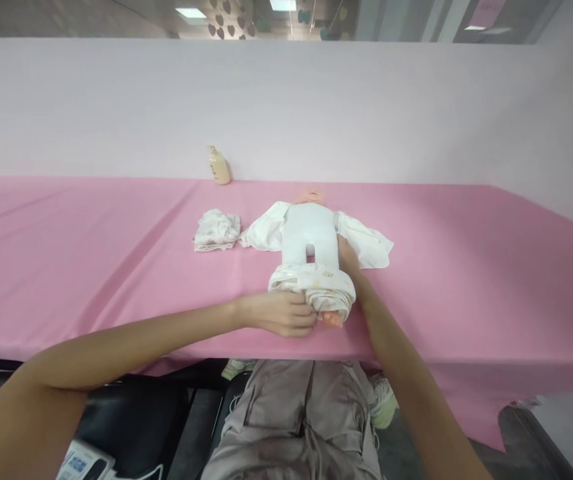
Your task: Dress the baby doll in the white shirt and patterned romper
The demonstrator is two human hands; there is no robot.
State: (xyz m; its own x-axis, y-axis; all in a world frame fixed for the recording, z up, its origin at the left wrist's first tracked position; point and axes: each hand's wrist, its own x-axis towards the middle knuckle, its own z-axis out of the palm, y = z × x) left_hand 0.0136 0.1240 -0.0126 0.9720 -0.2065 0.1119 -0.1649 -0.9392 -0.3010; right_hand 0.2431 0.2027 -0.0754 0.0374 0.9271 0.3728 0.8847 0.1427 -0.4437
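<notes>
A baby doll [307, 230] with a white body lies on its back on the pink table [91, 253], head away from me. An open white garment [366, 243] is spread under its torso. Printed white trousers [316, 283] are bunched round its legs, and a small foot [331, 320] pokes out near the table's front edge. My left hand [284, 313] is closed on the bunched trouser cloth at the doll's feet. My right hand [347, 257] rests against the doll's right hip and the trouser waist; its fingers are mostly hidden by the cloth.
A crumpled printed cloth [216, 230] lies to the left of the doll. A cream pump bottle [219, 165] stands at the back against the pale wall. My knees in grey trousers [296, 420] show below the table edge.
</notes>
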